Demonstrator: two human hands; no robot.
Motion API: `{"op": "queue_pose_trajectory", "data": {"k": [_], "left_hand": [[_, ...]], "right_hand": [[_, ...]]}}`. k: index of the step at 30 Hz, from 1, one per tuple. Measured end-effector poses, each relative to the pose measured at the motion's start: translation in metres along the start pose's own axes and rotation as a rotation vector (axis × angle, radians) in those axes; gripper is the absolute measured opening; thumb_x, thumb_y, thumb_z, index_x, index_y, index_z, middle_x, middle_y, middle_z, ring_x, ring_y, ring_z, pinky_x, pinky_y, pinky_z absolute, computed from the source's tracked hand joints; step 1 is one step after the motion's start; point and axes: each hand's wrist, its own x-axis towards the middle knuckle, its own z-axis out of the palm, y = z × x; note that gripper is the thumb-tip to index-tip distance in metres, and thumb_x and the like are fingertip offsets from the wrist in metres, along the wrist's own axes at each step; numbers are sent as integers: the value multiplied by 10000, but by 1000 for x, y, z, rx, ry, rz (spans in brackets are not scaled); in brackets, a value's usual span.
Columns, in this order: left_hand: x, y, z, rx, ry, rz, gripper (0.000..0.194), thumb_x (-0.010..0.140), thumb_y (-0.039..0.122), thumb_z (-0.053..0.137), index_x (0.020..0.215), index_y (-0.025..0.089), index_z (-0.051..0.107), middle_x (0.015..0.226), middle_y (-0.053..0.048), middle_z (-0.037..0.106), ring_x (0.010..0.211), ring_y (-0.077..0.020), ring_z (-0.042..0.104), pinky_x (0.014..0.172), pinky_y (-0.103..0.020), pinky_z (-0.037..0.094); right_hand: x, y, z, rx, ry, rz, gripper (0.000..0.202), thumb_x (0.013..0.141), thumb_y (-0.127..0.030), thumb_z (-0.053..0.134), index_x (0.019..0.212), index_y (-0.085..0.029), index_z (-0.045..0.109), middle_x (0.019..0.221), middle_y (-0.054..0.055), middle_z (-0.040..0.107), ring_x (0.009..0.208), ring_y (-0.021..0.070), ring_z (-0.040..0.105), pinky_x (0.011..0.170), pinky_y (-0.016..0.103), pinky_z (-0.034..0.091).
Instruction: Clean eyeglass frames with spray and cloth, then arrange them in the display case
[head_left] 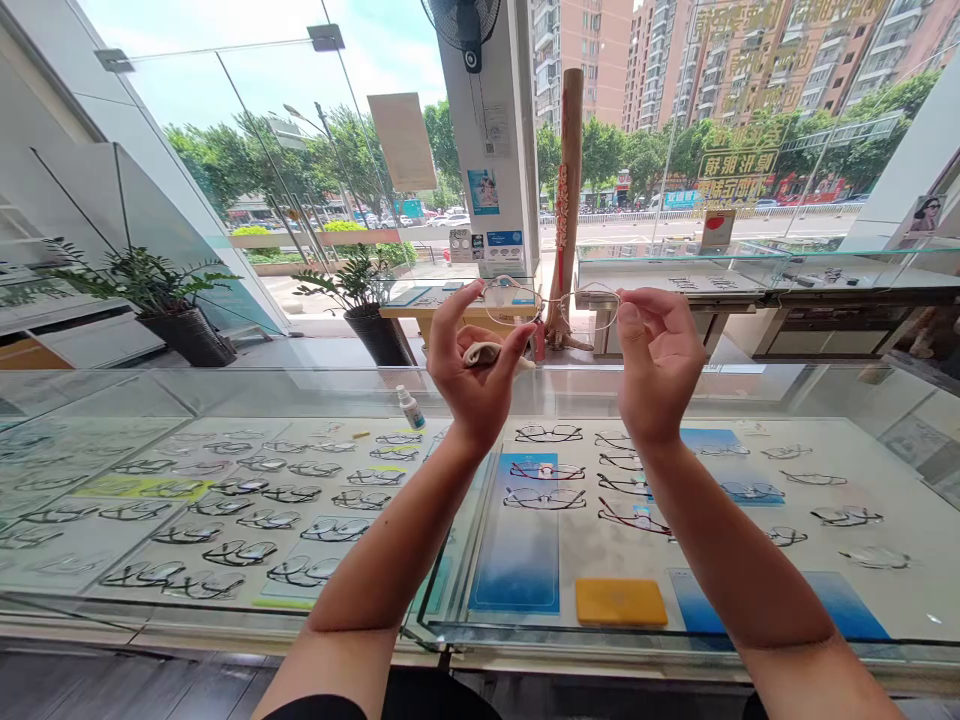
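A pair of thin-rimmed eyeglasses [555, 299] is held up in front of me, above the glass counter, with the window behind its clear lenses. My left hand [476, 385] grips its left side near the fingertips. A crumpled pale cloth [481, 354] is tucked in the same hand, partly hidden by the fingers. On the other side, my right hand [660, 360] pinches the right end of the eyeglasses between thumb and fingers. The temples are hard to make out against the background.
Below my arms, the glass display counter [442, 610] contains rows of eyeglasses. A small spray bottle [410, 408] stands on it at the left, and a yellow case [621, 602] lies near the front. Farther back are potted plants [187, 325], a wooden post [570, 200] and other display cases [675, 275].
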Motion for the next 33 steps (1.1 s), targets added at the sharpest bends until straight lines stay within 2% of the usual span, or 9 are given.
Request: {"op": "queue_pose_trajectory", "data": {"k": [6, 13, 19, 24, 33], "left_hand": [[1, 2, 1, -19, -4, -28, 594, 945, 635, 881, 1411, 323, 686, 1415, -83, 729, 712, -109, 644, 611, -304, 516], [4, 6, 2, -36, -8, -87, 539, 912, 568, 939, 1330, 300, 727, 1316, -85, 761, 885, -170, 723, 607, -285, 527], [5, 6, 1, -44, -33, -86, 509, 895, 513, 967, 1290, 277, 748, 1280, -93, 772, 1152, -244, 752, 711, -293, 601], [4, 3, 3, -96, -25, -60, 500, 879, 449, 993, 1289, 284, 760, 1271, -73, 780, 1078, -213, 762, 676, -265, 574], [-3, -4, 11, -198, 52, -56, 561, 905, 582, 944, 1349, 321, 720, 1381, -80, 745, 827, -147, 722, 593, -289, 529]], "right_hand": [[1, -4, -1, 65, 17, 46, 127, 1067, -360, 696, 1115, -247, 729, 1112, 64, 749, 1074, 208, 748, 987, 422, 656], [3, 1, -3, 99, 5, 159, 161, 1022, -400, 735, 1064, -245, 727, 1067, 55, 767, 998, 195, 748, 918, 395, 656], [4, 4, -3, 149, 18, 185, 159, 1000, -388, 767, 1051, -239, 748, 1049, 48, 779, 978, 185, 748, 896, 375, 646], [5, -1, -4, 152, 5, 210, 139, 1005, -379, 758, 1053, -250, 741, 1037, 37, 775, 975, 180, 749, 926, 375, 645], [4, -10, -3, 142, -5, 141, 108, 996, -359, 735, 1040, -265, 705, 1045, 43, 755, 1015, 199, 738, 963, 402, 632]]}}
